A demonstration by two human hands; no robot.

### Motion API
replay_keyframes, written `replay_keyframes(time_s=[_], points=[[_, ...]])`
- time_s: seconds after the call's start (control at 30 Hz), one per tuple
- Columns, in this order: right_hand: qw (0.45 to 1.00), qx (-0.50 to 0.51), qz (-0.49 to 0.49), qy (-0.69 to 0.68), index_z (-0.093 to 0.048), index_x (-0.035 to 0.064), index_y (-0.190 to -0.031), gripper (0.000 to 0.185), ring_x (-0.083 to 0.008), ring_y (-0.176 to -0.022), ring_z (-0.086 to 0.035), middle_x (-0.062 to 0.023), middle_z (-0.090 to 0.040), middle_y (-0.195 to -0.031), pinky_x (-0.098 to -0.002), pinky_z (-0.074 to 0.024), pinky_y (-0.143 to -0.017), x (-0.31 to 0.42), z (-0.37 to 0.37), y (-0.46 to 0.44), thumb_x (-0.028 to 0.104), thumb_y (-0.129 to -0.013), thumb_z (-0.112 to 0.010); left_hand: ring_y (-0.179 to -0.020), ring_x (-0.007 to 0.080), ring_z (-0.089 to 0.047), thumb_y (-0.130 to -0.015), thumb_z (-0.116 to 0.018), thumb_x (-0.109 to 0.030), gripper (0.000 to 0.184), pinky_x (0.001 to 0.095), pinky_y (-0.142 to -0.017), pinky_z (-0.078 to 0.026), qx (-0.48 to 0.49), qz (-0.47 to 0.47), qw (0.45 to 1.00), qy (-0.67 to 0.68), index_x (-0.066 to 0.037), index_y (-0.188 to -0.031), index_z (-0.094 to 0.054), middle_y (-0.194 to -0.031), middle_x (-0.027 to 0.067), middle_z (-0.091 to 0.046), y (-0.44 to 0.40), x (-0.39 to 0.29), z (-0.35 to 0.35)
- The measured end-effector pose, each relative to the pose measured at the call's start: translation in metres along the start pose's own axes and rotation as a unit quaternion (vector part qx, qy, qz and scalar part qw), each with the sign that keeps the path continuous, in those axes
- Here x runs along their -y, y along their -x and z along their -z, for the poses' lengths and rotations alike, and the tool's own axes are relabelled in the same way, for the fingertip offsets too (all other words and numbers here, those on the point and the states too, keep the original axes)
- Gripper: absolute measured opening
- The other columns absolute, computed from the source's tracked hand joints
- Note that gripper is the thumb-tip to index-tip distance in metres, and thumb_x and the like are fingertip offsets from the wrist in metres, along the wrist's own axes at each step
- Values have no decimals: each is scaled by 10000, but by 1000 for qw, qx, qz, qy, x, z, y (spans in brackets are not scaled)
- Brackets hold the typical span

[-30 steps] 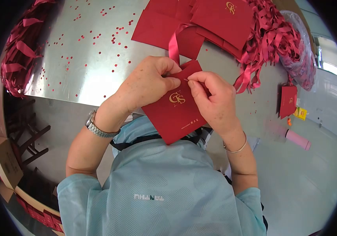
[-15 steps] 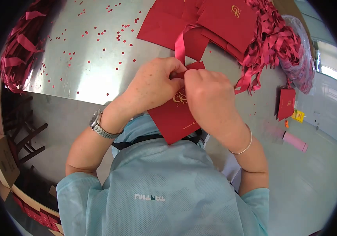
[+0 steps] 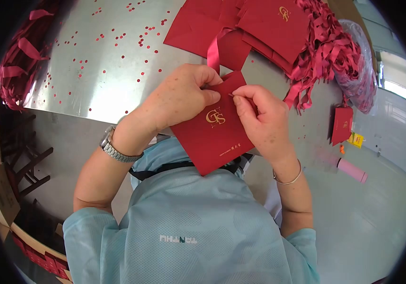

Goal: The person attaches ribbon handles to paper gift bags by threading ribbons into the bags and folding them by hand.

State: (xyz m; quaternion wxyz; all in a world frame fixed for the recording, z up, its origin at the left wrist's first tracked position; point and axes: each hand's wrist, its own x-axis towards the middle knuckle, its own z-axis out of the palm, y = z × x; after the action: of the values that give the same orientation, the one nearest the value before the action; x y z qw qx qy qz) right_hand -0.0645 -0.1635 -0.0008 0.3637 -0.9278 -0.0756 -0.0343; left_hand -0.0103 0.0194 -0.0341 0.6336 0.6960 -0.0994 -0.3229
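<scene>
A red paper bag (image 3: 219,137) with gold lettering hangs tilted between my hands, its lower corner near my shirt. My left hand (image 3: 184,97) pinches the bag's top edge between thumb and fingers. A pink-red ribbon (image 3: 214,52) rises behind the top edge and runs toward the stacked bags. My right hand (image 3: 262,118) is closed at the bag's upper right, thumb and forefinger pinching a small thin end, too small to name for certain. The inside of the bag is hidden.
Red bags (image 3: 274,28) are stacked at the back of the metal table (image 3: 94,87), beside heaped ribbons (image 3: 331,52). Red paper dots lie scattered leftward. More ribbons (image 3: 16,71) hang at the left edge. A pink bottle (image 3: 352,170) and small red bag (image 3: 342,125) are right.
My right hand came over the bag's top edge half a second ago and has now drawn back to the right, uncovering the gold lettering. My left hand keeps its hold.
</scene>
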Motion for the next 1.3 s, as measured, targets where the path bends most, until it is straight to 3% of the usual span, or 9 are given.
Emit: replay_keyframes(time_s=[0.53, 0.67, 0.77, 0.83, 0.93, 1.3], points=[[997, 1, 45, 70, -623, 37, -818, 31, -322, -673, -634, -134, -630, -733, -395, -505, -591, 4, -10, -12, 42, -826, -652, -772, 164, -636, -826, -634, -61, 206, 298, -711, -502, -3, 1, 1000, 1, 50, -996, -668, -839, 108, -684, -1, 2, 5], [997, 18, 5, 70, -631, 21, -823, 41, -336, -670, -637, -147, -644, -740, -392, -512, -598, 10, -6, -16, 57, -833, -648, -783, 171, -641, -828, -631, -58, 217, 301, -723, -505, 8, -1, 1000, 15, 49, -1013, -666, -855, 112, -684, 1, 1, 8], [996, 45, -79, 1, -646, -5, -844, 77, -260, -621, -645, -134, -657, -716, -346, -511, -596, 8, -3, -17, 71, -843, -644, -798, 183, -648, -828, -631, -56, 231, 306, -738, -510, 15, 10, 999, 30, 47, -1031, -667, -880, 118, -689, 0, 1, 8], [975, 56, -180, -121, -658, -26, -869, 109, -148, -600, -612, -107, -660, -690, -291, -493, -592, 1, -2, -15, 79, -855, -634, -794, 76, -613, -847, -588, 40, 209, 221, -720, -495, 31, 33, 999, 6, 27, -1045, -654, -881, 28, -674, -1, -2, 8], [974, 55, -175, -130, -662, -31, -886, 113, -89, -603, -562, -77, -647, -676, -263, -472, -581, -3, -2, -14, 75, -859, -632, -783, 82, -622, -846, -591, 37, 193, 226, -714, -502, 34, 48, 998, -16, 26, -1028, -657, -872, 32, -678, -3, -5, 9], [979, 75, -160, -100, -657, -13, -878, 99, -131, -607, -607, -96, -668, -709, -280, -483, -584, 5, 1, -11, 82, -853, -648, -769, 81, -609, -838, -599, 20, 179, 231, -706, -496, 35, 39, 998, -30, 23, -1007, -657, -849, 28, -671, -3, -4, 8]])
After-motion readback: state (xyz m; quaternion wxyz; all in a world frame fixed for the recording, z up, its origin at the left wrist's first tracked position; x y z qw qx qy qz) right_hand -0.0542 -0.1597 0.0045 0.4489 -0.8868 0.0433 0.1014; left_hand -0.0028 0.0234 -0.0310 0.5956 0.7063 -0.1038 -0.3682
